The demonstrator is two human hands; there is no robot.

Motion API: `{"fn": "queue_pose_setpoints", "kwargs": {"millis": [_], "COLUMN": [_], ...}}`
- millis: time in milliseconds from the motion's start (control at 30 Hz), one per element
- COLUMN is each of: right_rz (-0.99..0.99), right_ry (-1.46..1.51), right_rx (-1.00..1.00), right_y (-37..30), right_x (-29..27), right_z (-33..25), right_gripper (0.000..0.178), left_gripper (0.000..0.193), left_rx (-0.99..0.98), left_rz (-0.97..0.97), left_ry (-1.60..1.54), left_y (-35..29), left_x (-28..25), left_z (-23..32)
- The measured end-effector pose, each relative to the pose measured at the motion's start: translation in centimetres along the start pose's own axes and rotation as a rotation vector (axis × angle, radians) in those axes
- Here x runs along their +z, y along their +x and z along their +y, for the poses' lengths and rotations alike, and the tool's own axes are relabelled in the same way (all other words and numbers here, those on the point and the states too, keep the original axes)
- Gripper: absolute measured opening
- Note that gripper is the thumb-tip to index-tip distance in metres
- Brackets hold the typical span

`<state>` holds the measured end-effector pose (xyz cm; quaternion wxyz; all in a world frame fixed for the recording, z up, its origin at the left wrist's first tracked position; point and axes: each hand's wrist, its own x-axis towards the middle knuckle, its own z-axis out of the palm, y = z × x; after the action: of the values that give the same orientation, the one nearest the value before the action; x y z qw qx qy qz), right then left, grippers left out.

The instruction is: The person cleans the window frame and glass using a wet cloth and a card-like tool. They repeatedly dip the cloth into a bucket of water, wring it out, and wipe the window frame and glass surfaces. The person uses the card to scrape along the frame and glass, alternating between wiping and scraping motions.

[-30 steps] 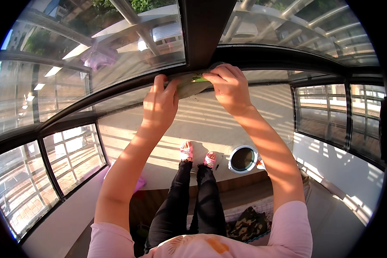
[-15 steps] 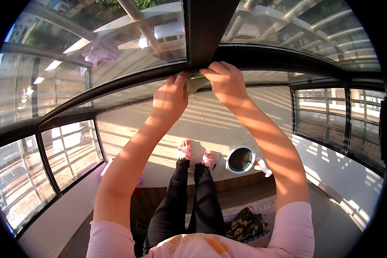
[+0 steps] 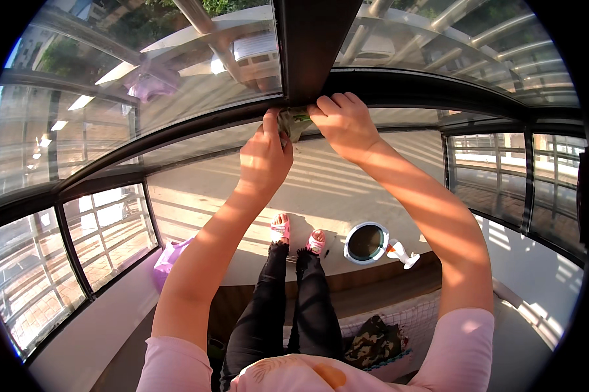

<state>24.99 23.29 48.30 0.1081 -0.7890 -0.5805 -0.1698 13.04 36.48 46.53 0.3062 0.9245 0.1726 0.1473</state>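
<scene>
Both arms reach up to the dark window frame [image 3: 209,123] in front of me. Between my hands hangs a crumpled grey-green cloth [image 3: 292,128], up against the frame below the thick upright post [image 3: 314,46]. My left hand [image 3: 266,155] is closed on the cloth's left side, index finger raised to the frame. At the cloth's right end my right hand [image 3: 343,125] is closed, its fingertips beside a small bright green strip [image 3: 301,118]. Whether that strip belongs to the cloth or is a separate piece I cannot tell; my fingers partly hide it.
Below, my feet in pink sandals [image 3: 280,230] stand on a pale ledge [image 3: 242,261]. To their right are a bucket [image 3: 366,242] of dark water and a white spray bottle [image 3: 403,253]. A purple bag [image 3: 169,261] lies at left, camouflage fabric [image 3: 375,341] lower down. Glass panes surround me.
My left hand has shifted slightly right and its grip on the cloth has changed, with the index finger now raised. My right hand has moved slightly right; both elbows have swung right, uncovering the purple bag.
</scene>
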Motion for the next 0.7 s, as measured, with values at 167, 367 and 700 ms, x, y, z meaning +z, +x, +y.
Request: {"fn": "queue_pose_setpoints", "kwargs": {"millis": [167,367,700], "right_rz": [0.099,0.123,0.252], "right_ry": [0.071,-0.002,0.211], "right_rx": [0.018,-0.041,0.107], "right_y": [-0.3,-0.5,-1.1], "right_x": [0.5,0.8,-1.9], "right_z": [-0.1,0.9,-0.4], "right_gripper": [0.018,0.010,0.021], "left_gripper": [0.045,0.045,0.043], "left_rx": [0.064,0.017,0.103], "left_rz": [-0.055,0.030,0.079], "left_ry": [0.024,0.018,-0.224], "left_y": [-0.3,-0.1,-1.7], "left_x": [-0.1,1.9,-0.6], "left_z": [-0.7,1.3,-2.1]}}
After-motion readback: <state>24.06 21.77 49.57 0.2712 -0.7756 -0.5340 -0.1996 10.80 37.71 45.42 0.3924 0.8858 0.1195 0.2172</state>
